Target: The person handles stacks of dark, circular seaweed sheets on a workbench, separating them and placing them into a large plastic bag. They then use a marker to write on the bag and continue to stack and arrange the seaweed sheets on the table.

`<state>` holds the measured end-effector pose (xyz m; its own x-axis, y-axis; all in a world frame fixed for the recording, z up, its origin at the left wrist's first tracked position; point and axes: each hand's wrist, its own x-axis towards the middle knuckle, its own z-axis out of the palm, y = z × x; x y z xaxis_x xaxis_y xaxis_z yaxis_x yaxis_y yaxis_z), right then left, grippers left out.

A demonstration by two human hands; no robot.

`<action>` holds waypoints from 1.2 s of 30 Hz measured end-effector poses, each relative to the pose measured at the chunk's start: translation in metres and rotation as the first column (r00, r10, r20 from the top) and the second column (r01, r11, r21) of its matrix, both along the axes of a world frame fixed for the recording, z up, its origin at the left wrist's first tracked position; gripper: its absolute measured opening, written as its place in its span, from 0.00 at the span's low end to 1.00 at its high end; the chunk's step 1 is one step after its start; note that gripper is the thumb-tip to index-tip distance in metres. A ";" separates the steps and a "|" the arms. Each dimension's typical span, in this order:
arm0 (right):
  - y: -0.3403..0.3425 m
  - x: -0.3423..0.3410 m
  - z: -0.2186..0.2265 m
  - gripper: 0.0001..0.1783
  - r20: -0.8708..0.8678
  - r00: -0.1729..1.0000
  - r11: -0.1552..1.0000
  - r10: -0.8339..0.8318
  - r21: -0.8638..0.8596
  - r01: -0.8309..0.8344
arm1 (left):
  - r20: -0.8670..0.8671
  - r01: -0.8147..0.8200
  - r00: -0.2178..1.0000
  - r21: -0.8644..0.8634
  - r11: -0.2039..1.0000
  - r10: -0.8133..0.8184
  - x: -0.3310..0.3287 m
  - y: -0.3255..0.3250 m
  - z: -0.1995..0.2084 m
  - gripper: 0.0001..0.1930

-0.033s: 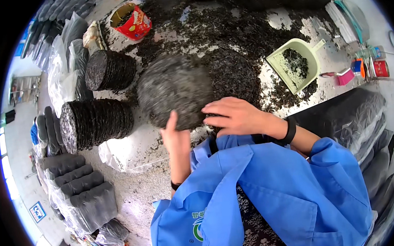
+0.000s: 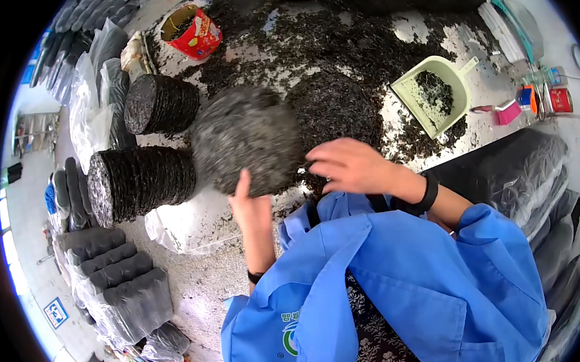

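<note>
My left hand (image 2: 251, 208) grips a round dark disc of dried seaweed (image 2: 245, 141) by its near edge, thumb on top and the other fingers hidden beneath. The disc is blurred by motion. Just to its right, another round seaweed disc (image 2: 335, 110) lies on the table. My right hand (image 2: 355, 168) is at the near edge of that second disc, fingers apart and nothing held in them. Whether its fingertips touch the disc I cannot tell.
Two stacks of seaweed discs, a smaller stack (image 2: 161, 102) and a larger stack (image 2: 142, 183), lie at the left. Loose flakes cover much of the table. A red bucket (image 2: 197, 36) stands far left; a pale green dustpan (image 2: 459, 97) and pink-headed brush (image 2: 508, 112) lie right.
My left hand and the seaweed disc in it have moved left, uncovering more of the disc on the table. My right hand has shifted slightly to the right, away from the held disc.
</note>
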<state>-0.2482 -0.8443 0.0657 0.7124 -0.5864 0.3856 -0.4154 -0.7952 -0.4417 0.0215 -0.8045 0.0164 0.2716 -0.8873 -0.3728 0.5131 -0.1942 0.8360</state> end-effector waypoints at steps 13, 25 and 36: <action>-0.021 -0.042 -0.024 0.47 -0.355 0.922 0.983 -0.156 0.036 0.180 | -0.512 -0.218 0.827 0.085 0.972 0.230 0.029 0.009 0.024 0.18; -0.016 -0.062 0.002 0.18 0.371 0.707 0.794 -0.602 0.186 0.579 | -0.577 -0.164 0.806 -0.001 0.986 0.134 0.031 0.004 0.009 0.20; -0.029 -0.081 0.014 0.11 0.389 -0.007 0.382 -0.921 0.900 -0.211 | -0.517 -0.129 0.848 0.005 0.992 0.113 -0.006 -0.012 0.034 0.22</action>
<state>-0.3288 -0.8733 0.0794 -0.2582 -0.9093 -0.3263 0.6025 0.1125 -0.7902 0.0157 -0.8162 0.0508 0.1537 -0.8724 -0.4641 0.8896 -0.0823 0.4494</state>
